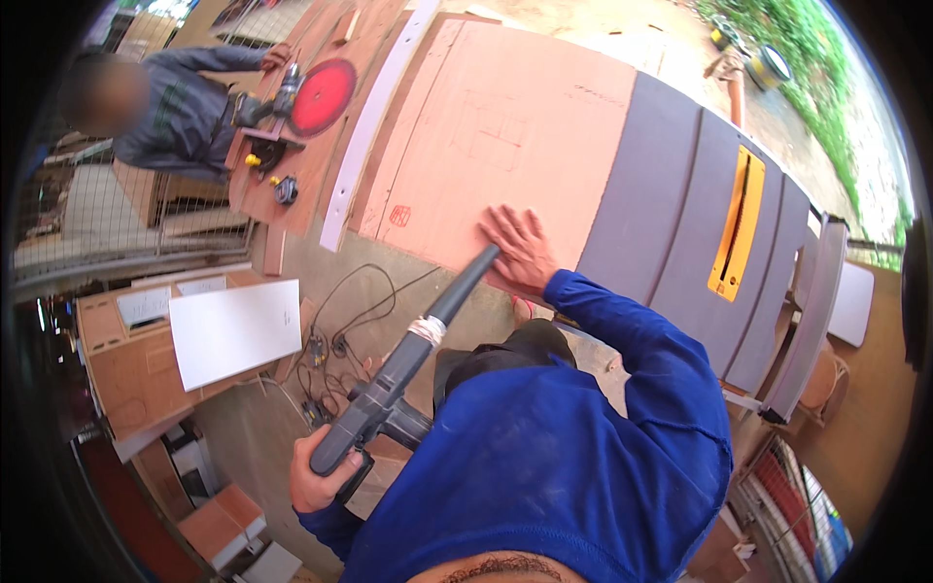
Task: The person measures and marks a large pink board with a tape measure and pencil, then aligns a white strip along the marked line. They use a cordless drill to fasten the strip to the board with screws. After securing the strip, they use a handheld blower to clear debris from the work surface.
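My left hand is wrapped round the rear of a black handheld blower, held low at my left side. Pale tape wraps the joint of its long nozzle, which slants up to the board's near edge, its tip close to my right wrist. My right hand has its fingers spread over a pinkish wooden panel, palm down, slightly blurred. Pencil lines and a small red stamp mark the panel. Right beside it lies the grey table saw top with a yellow insert plate around a dark slot.
Across a white strip, a co-worker stands by a bench with a cordless drill and a red disc. Cables tangle on the floor. A white sheet lies on a wooden cabinet at left. The saw's fence rail bounds the right.
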The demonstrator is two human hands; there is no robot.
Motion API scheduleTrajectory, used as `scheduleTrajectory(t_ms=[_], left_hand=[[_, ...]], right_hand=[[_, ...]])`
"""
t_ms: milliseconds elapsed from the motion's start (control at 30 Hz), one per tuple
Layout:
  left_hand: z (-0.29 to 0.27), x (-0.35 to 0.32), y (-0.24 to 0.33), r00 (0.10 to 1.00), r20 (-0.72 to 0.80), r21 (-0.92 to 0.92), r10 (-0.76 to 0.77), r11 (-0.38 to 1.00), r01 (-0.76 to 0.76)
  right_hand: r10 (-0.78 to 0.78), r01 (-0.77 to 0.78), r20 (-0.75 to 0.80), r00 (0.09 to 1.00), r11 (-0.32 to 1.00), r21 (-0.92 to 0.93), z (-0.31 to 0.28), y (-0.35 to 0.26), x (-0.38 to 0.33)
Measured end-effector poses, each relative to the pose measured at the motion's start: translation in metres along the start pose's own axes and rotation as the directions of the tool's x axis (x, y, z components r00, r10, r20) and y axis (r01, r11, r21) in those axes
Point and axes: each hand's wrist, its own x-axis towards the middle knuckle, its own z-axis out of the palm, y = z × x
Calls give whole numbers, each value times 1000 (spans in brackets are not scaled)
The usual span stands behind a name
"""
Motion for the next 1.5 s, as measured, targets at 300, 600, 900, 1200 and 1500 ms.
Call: scheduleTrajectory(t_ms=[300, 600, 900, 1200, 1500], left_hand=[[7, 48, 52, 927, 298, 178, 227, 941, -288], [26, 80, 64, 891, 413, 154, 189, 950, -273], [42, 104, 68, 771, 569, 209, 286, 856, -472], [98, 101, 96, 503, 772, 116, 389, 692, -713], [127, 40, 3, 335, 708, -43, 622, 512, -858]], right_hand=[[548, -614, -307, 778, 765, -192, -53, 214, 5], [609, -668, -329, 722, 737, -100, -37, 164, -23], [904, -955, -309, 295, 281, -93, -60, 93, -243], [792, -943, -529, -305, -327, 55, -67, 177, -366], [873, -955, -473, 115, -35, -295, -49, 96, -363]])
